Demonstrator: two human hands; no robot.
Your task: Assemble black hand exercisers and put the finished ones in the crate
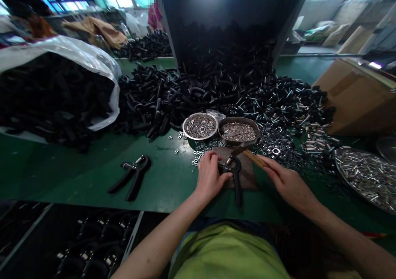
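Positions refer to the brown pad on the green surface. Well to its left lies a spare hand exerciser, coil end pointing away from the person, both handles spread toward the near edge. Loose nuts are scattered just beyond the pad's left side, and a round bowl of metal parts stands farther back.

At the pad's left edge, the grip of the left hand is curled over the working exerciser, thumb pressed near its middle; I cannot tell how far the hidden fingertips meet. This unit rests on the pad: coil end away, long axis running fore-and-aft, visible handle extending past the near edge.

Directly beyond the pad sits an oval tin. Above the pad, the hammer slants, head far-left, close to the coil end. Right of the pad, the right hand's grip is wrapped around the wooden handle.
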